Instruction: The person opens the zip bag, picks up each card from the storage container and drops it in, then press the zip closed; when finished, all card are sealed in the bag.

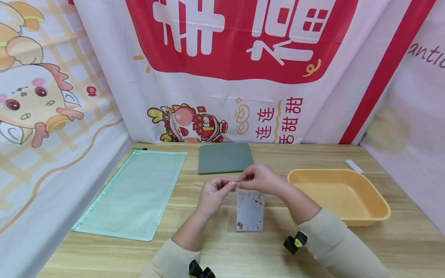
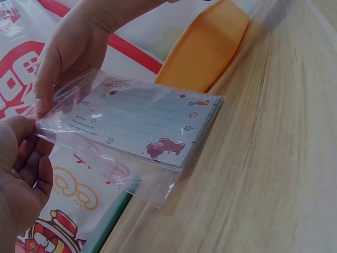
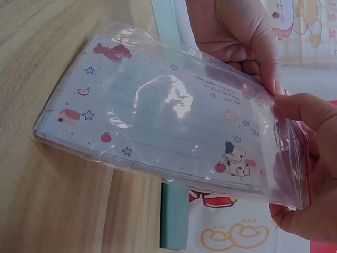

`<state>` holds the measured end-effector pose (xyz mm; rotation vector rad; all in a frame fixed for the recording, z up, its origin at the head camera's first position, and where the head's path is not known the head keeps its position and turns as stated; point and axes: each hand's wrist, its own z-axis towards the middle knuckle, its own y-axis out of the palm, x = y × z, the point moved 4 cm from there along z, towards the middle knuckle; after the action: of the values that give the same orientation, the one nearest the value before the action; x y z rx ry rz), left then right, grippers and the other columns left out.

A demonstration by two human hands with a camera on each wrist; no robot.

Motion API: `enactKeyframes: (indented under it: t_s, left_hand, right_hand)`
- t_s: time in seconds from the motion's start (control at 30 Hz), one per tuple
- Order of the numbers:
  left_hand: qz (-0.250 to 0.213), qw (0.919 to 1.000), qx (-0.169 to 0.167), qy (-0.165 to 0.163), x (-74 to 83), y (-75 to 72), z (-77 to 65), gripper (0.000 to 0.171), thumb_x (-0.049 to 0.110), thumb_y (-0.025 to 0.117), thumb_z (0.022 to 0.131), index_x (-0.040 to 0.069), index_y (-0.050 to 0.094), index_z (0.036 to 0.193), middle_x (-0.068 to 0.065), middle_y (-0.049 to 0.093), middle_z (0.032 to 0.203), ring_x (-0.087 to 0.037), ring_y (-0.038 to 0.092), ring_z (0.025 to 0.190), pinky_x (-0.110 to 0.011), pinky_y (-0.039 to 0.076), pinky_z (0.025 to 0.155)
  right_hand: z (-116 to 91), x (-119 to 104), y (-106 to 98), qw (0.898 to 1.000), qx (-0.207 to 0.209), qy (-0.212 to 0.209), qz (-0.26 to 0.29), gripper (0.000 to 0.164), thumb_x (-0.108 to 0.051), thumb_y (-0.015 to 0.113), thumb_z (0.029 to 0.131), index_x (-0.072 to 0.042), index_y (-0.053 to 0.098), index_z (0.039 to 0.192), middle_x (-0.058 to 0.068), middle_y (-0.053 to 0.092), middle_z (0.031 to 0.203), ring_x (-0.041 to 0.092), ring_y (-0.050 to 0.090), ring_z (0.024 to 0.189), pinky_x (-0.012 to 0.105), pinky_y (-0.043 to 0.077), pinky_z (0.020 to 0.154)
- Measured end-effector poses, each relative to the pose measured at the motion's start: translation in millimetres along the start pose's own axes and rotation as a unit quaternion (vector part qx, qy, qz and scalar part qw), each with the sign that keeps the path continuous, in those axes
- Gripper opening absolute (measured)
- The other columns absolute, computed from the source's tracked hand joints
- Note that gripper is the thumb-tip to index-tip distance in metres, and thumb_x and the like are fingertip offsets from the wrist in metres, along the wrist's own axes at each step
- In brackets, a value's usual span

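A clear zip bag (image 3: pixel 286 142) with a red line along its mouth holds a stack of note sheets (image 1: pixel 250 212). The top sheet is pale and lined, with small drawings of dogs, stars and apples. My left hand (image 1: pixel 214 195) pinches the bag's top edge between thumb and fingers. Close beside it, my right hand (image 1: pixel 262 179) pinches the same edge, fingertips almost meeting the left ones. From there the bag hangs tilted over the wooden table, as both wrist views show.
A mint mesh zip pouch (image 1: pixel 135 193) lies flat on the left of the table. Behind my hands is a dark green notebook (image 1: pixel 226 158). To the right stands a yellow tray (image 1: pixel 338 222), with a small white block (image 1: pixel 354 166) behind it. Printed cloths hang around the table.
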<state>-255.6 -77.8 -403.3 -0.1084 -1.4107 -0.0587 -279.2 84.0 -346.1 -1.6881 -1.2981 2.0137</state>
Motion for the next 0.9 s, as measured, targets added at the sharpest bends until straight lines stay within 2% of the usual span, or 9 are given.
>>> enactKeyframes:
  t_s: [0.23, 0.47, 0.67, 0.9]
  left_hand:
    - [0.001, 0.9999, -0.002, 0.011, -2.3, 0.6, 0.2, 0.015, 0.009, 0.065, 0.092, -0.005, 0.068, 0.098, -0.014, 0.071, 0.088, -0.010, 0.064, 0.078, -0.026, 0.056, 0.074]
    - [-0.006, 0.9999, 0.000, 0.015, -3.3, 1.7, 0.9, 0.014, 0.007, 0.064, 0.092, -0.006, 0.067, 0.096, -0.009, 0.068, 0.083, -0.009, 0.063, 0.075, -0.027, 0.056, 0.072]
    - [0.004, 0.9998, 0.003, 0.019, -5.9, 1.5, 0.5, 0.014, 0.007, 0.063, 0.093, -0.007, 0.066, 0.096, -0.005, 0.067, 0.081, -0.009, 0.062, 0.074, -0.027, 0.056, 0.072]
    - [-0.005, 0.9996, 0.026, 0.008, -9.4, -5.5, 1.9, 0.014, 0.005, 0.063, 0.092, -0.008, 0.066, 0.096, -0.004, 0.067, 0.079, -0.010, 0.062, 0.073, -0.029, 0.058, 0.072]
  right_hand:
    - [2, 4, 2, 1.000, 0.000, 0.013, 0.014, 0.009, -0.023, 0.072, 0.088, -0.014, 0.075, 0.090, -0.002, 0.072, 0.086, 0.013, 0.060, 0.079, 0.026, 0.051, 0.070]
    - [-1, 9, -1, 1.000, -0.006, -0.010, 0.003, 0.012, -0.022, 0.072, 0.088, -0.010, 0.074, 0.092, 0.000, 0.071, 0.084, 0.012, 0.060, 0.077, 0.026, 0.053, 0.070]
    - [-6, 24, -5, 1.000, -0.015, 0.004, 0.008, 0.012, -0.022, 0.070, 0.090, -0.011, 0.072, 0.091, 0.000, 0.069, 0.084, 0.014, 0.057, 0.077, 0.027, 0.051, 0.070]
    - [-15, 40, -15, 1.000, 0.009, 0.007, 0.007, 0.013, -0.022, 0.070, 0.088, -0.009, 0.069, 0.090, 0.002, 0.064, 0.084, 0.016, 0.053, 0.078, 0.028, 0.046, 0.067]
